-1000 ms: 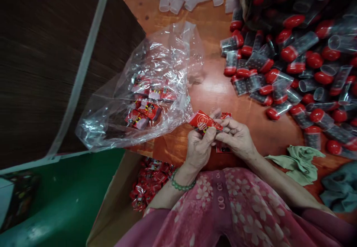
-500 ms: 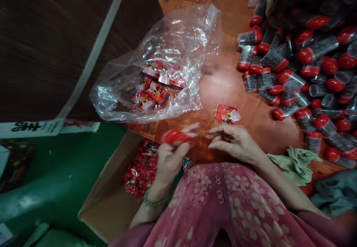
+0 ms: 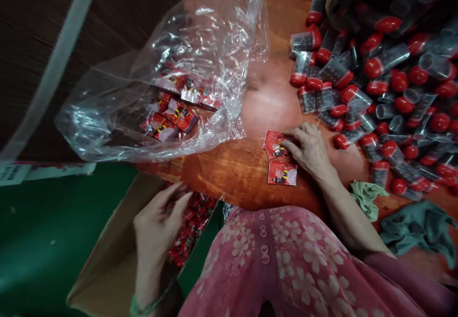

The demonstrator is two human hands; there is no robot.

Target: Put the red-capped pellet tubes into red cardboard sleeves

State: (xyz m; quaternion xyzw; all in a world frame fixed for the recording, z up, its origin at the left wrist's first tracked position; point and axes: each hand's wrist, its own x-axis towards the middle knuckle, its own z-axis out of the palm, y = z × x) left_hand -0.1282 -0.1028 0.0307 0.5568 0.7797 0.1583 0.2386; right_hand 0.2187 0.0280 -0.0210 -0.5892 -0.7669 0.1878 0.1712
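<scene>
My left hand (image 3: 159, 224) is over the cardboard box (image 3: 118, 240) at the lower left, fingers apart, with nothing visible in them. Inside the box lies a heap of small red wrapped packets (image 3: 195, 217). On the orange-brown table, the thumb and fingers of my right hand (image 3: 311, 148) pinch the right edge of a small red printed card (image 3: 275, 141). It appears to lie on others like it. Just below, nearer to me, is another red printed card (image 3: 282, 173) with a yellow and black figure.
A clear plastic bag (image 3: 222, 26) holding stacks of red printed cards (image 3: 181, 114) lies left of centre. Many clear tubes with red caps (image 3: 374, 68) are piled at the right. A light green cloth (image 3: 368, 198) and a dark teal cloth (image 3: 418, 229) lie at the right front.
My left hand has moved left and down over the box, and the red item it held is gone from it. My right hand has reached forward to the cards. The view has shifted.
</scene>
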